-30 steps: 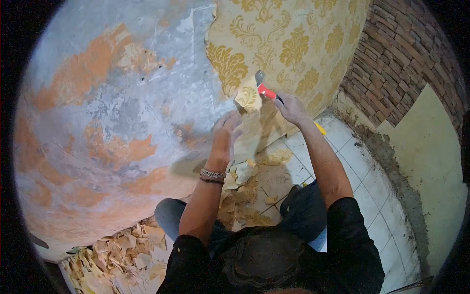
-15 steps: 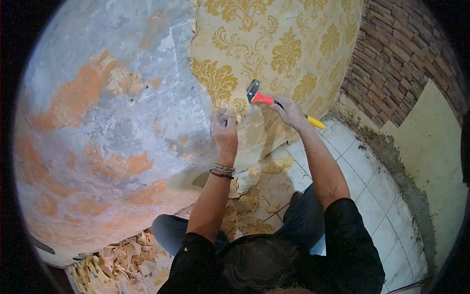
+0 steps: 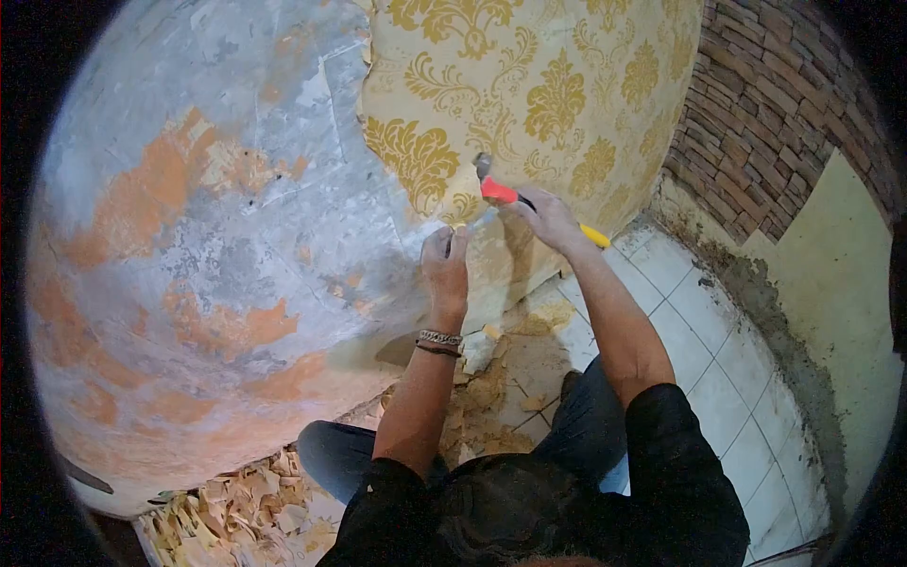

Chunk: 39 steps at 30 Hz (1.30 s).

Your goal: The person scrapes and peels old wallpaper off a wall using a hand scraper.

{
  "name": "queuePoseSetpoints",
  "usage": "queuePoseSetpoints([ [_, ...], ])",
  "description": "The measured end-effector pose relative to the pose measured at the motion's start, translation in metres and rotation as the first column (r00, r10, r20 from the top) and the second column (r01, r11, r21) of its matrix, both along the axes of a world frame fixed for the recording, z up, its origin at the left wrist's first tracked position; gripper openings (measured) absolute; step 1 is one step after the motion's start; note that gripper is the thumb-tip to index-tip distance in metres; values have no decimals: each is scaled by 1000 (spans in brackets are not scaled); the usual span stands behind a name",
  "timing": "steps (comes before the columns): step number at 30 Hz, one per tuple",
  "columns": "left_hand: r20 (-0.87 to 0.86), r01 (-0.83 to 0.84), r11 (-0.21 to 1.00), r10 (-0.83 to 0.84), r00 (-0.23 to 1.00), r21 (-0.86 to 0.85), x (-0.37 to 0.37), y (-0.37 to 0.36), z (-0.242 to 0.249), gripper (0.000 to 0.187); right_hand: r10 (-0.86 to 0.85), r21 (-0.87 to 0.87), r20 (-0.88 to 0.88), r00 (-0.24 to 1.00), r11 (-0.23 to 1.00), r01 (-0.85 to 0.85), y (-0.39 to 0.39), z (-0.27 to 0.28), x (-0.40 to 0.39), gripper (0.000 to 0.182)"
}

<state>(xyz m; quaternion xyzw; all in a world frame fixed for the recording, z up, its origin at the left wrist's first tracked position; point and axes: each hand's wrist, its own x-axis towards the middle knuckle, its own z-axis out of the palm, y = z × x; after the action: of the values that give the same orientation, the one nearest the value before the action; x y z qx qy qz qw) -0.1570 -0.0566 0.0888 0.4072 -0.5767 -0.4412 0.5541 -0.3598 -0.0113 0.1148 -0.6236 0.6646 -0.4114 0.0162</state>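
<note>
My right hand (image 3: pixel 550 219) is wrapped round the handle of a scraper (image 3: pixel 499 192) with a red collar and a yellow end. Its metal head tilts upward, close to the patterned wallpaper (image 3: pixel 556 99). Just left of the scraper, my left hand (image 3: pixel 444 263) pinches the lower torn edge of the yellow damask wallpaper, with a small pale bit showing at the fingertips. Bare wall (image 3: pixel 312 208), grey with orange patches, spreads out to the left of the torn edge.
Paper scraps (image 3: pixel 246 506) are heaped along the wall's foot at lower left. More scraps (image 3: pixel 482 397) lie on the floor before my knees. White floor tiles (image 3: pixel 699 350) run to the right, towards a wall with brick-patterned covering (image 3: pixel 770 104).
My left hand has shifted slightly right and down along the wallpaper's lower edge. The scraper's head has turned, showing its narrow side, and my right hand has moved slightly left.
</note>
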Motion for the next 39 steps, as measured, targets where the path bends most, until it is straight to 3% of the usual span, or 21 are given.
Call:
queuePoseSetpoints([
  [2,-71,113,992,-108,992,60,2,-1,13,33,19,-19,-29,999,1000,-20,-2,5,4,35],
  [6,-139,190,976,-175,975,104,2,0,22,32,-3,-21,-29,1000,1000,2,2,8,-3,36],
  [8,-172,284,932,-249,953,227,8,3,27,31,4,-21,-49,999,1000,-5,2,10,-1,36],
  [13,-80,293,943,-283,956,160,6,-2,23,26,16,44,-65,998,999,-13,4,8,-5,36],
  [16,-25,237,970,-236,971,51,5,-4,19,31,29,-17,-35,999,999,-29,4,6,-7,36],
  [17,-10,185,982,-186,983,-23,6,-5,16,37,20,-72,-92,996,997,-27,0,3,-4,36],
  [19,-17,195,981,-195,981,-15,7,-3,21,36,10,-119,-150,989,993,-28,1,8,2,37],
  [21,-17,210,978,-210,978,-8,6,2,24,36,20,63,-91,996,998,-14,4,13,3,36],
  [23,-144,239,969,-228,963,64,5,8,27,34,21,32,-77,997,999,-19,7,10,-13,36],
  [31,-261,313,946,-282,923,85,5,20,37,30,-1,35,-102,995,999,5,4,17,3,35],
  [33,-279,328,942,-297,913,74,11,18,36,29,40,-137,-57,998,989,-47,8,16,-6,32],
  [34,-268,335,940,-305,914,71,15,19,37,28,43,-140,-55,998,989,-51,7,15,-1,32],
  [37,-302,361,929,-323,897,79,11,20,38,26,-16,-12,-62,998,1000,16,9,16,14,34],
  [39,-348,385,919,-334,876,88,9,25,40,25,-44,162,-52,998,985,51,15,23,15,38],
])
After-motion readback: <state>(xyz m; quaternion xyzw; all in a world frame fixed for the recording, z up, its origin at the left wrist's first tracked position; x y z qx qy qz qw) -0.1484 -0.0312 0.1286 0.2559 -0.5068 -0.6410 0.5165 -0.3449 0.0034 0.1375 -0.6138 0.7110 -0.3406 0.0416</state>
